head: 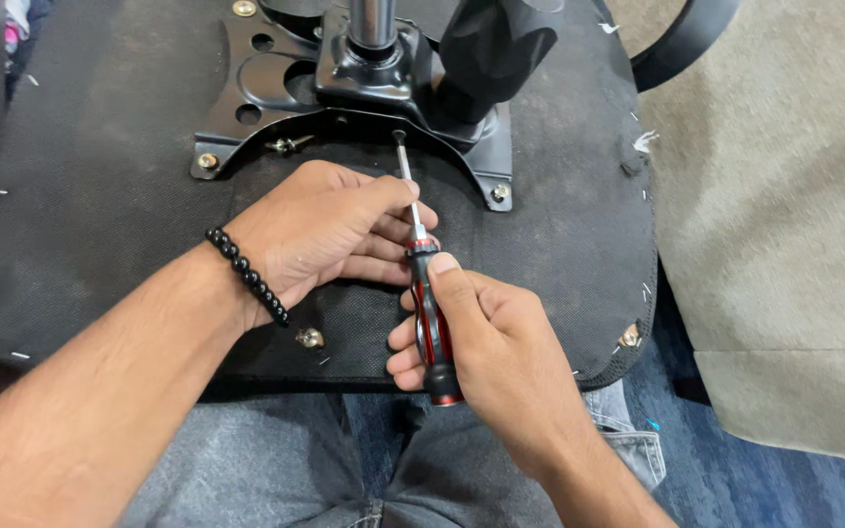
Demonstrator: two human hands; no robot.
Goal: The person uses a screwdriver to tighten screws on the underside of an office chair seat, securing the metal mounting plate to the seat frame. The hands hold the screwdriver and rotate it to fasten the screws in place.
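two bare forearms come up from the bottom edge, no sleeves on either one. the left hand (320, 235) has a bracelet (246, 276) of round, glossy black beads strung close together, wrapped once around the wrist just behind the hand. the right hand (481, 337) wears nothing, no ring, no watch, no band. nails on both are short and plain. below the bracelet, at the bottom of the view, there are grey jeans (276, 460) in faded, slightly mottled denim, and a stitched pocket edge with a seam shows further right of the bracelet, beside the right wrist.
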